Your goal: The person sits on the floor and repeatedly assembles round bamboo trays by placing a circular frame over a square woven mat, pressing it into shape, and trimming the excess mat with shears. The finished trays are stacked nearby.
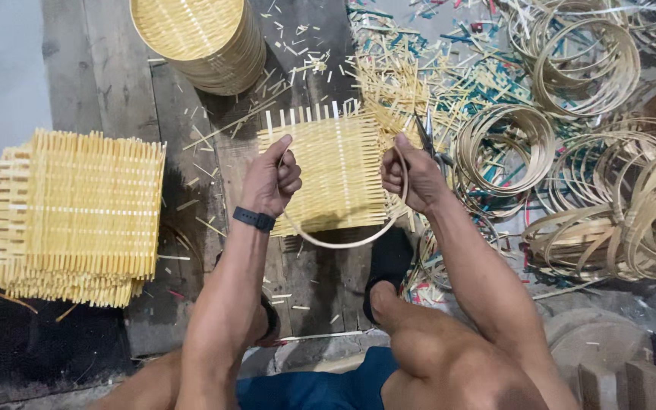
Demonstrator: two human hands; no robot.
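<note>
head view: the left hand [273,181] is curled shut on the left edge of a square woven mat [326,168], thumb up along the side. it also pinches one end of a thin bent hoop [343,240]. the right hand [410,176] is closed on the mat's right edge and on the hoop's other end, so the hoop hangs as a loop under the mat, toward six o'clock. holding both sides at once keeps the mat flat and spread against the hoop; whether the hoop touches the mat's underside i cannot tell. the mat sits at the centre of the view, above dark wooden floor planks [100,76].

at nine o'clock lies a neat stack of mats [70,212], squared up within the left arm's reach. at twelve o'clock stands a pile of round baskets [203,42], nested together. from one to three o'clock, coils of bent strips [594,152] lie heaped beside the right arm, ready to hand. cut slivers [411,83], pale and teal, litter the floor between them. something dark, perhaps shears [428,140], pokes out just past the right hand. a dark wristband [253,219] circles the left wrist. no packages, labels or signs show.
</note>
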